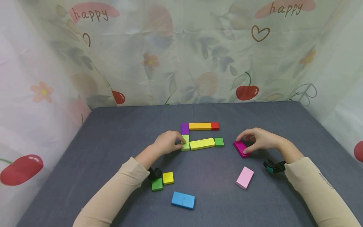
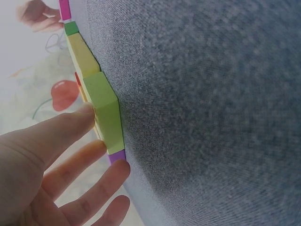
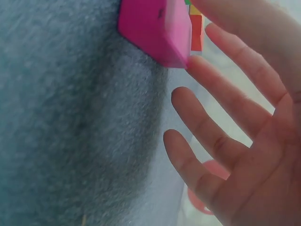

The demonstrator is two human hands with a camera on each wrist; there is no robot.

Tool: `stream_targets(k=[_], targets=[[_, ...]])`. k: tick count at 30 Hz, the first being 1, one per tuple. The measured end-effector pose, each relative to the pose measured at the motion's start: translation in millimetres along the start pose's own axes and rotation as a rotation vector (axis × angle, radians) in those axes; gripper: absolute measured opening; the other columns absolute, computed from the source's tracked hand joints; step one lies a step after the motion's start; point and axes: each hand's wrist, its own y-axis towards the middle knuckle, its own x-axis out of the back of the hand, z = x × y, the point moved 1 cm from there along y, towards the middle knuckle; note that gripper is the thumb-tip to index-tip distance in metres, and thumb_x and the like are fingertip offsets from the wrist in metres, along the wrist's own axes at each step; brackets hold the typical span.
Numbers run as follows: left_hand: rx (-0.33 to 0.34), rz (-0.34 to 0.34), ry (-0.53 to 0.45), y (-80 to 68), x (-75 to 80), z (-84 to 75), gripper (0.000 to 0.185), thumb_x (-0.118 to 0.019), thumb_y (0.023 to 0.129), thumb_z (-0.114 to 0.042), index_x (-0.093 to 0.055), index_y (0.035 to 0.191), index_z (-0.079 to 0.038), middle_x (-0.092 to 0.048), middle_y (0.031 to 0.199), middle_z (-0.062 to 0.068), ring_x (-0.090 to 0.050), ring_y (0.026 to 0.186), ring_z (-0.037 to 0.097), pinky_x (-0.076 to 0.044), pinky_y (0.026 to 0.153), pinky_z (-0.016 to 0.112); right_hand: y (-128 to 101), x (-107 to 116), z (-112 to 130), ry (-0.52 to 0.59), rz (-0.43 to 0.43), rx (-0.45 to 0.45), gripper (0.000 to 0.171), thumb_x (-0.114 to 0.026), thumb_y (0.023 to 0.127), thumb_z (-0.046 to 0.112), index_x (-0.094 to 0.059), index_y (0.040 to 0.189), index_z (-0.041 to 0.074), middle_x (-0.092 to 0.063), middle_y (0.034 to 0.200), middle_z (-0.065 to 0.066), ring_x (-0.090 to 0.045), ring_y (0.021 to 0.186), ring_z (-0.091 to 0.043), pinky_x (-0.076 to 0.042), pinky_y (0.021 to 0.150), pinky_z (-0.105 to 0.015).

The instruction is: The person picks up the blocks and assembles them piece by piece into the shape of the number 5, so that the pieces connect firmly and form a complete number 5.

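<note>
My left hand (image 1: 178, 142) rests its fingertips on a lime block (image 1: 185, 143) at the left end of a row with a long yellow block (image 1: 202, 143) and a green block (image 1: 219, 142). In the left wrist view the straight fingers (image 2: 80, 120) touch the lime block (image 2: 106, 110). Behind that row lie a purple block (image 1: 185, 128), an orange block (image 1: 199, 126) and a red block (image 1: 215, 126). My right hand (image 1: 244, 144) arches over a magenta block (image 1: 241, 148) lying on the cloth, pinching it between thumb and index finger. The right wrist view shows the magenta block (image 3: 150, 28) at the index fingertip (image 3: 194, 66), the other fingers spread.
On the grey tabletop (image 1: 113, 132) nearer me lie a pink block (image 1: 244, 177), a blue block (image 1: 183, 200), a small yellow block (image 1: 168, 178) and a small green block (image 1: 157, 184). Printed curtains wall in the back and both sides.
</note>
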Motion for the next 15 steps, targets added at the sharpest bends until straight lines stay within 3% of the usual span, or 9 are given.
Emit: stream_targets(k=[15], targets=[[0.003, 0.001, 0.002, 1.0, -1.4, 0.7, 0.021, -0.069, 0.084, -0.018, -0.073, 0.105, -0.016, -0.069, 0.111, 0.0, -0.061, 0.11, 0.018, -0.048, 0.096, 0.035, -7.3, -3.8, -7.8, 0.016, 0.015, 0.073, 0.048, -0.079, 0.074, 0.028, -0.061, 0.116, 0.014, -0.057, 0.125, -0.013, -0.054, 0.111, -0.029, -0.044, 0.096, -0.054]])
